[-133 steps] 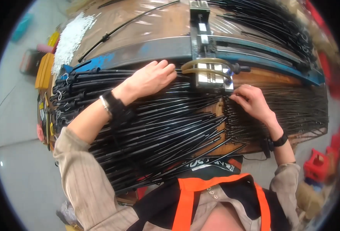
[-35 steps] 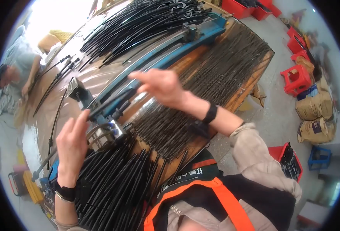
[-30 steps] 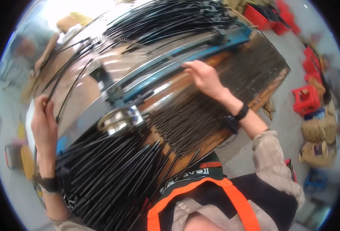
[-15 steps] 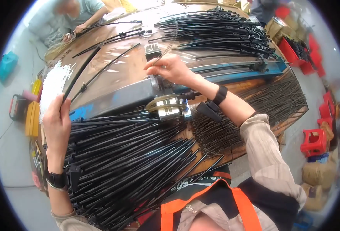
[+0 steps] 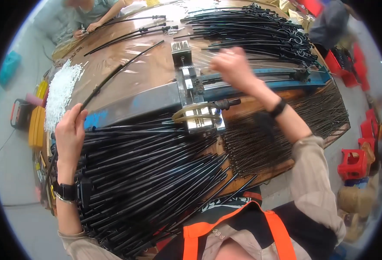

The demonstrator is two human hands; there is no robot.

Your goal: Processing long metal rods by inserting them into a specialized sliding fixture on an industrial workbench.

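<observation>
My left hand (image 5: 71, 130) is closed around the lower end of a black cable (image 5: 108, 82), which slants up and to the right over the table. My right hand (image 5: 234, 67) is raised above the far side of the blue steel beam (image 5: 260, 77), its fingers curled and smeared by motion. What it holds, if anything, I cannot make out. Left of that hand stands a small metal clamp block (image 5: 181, 54). Nearer to me, a silver fixture (image 5: 199, 123) with a looped yellowish hose sits on the beam, and a black handle-like part sticks out to its right.
Black cables (image 5: 147, 173) cover the near left of the table (image 5: 126, 93); another bundle (image 5: 251, 34) lies at the far right. Springs (image 5: 260, 147) lie at right, white tubes (image 5: 63, 95) at left. A co-worker's hands (image 5: 89, 29) are busy far left. A red stool (image 5: 353, 164) stands right.
My right hand has moved right, away from the clamp block; the spring that showed in its fingers is no longer visible. My left hand's cable has tilted lower to the right.
</observation>
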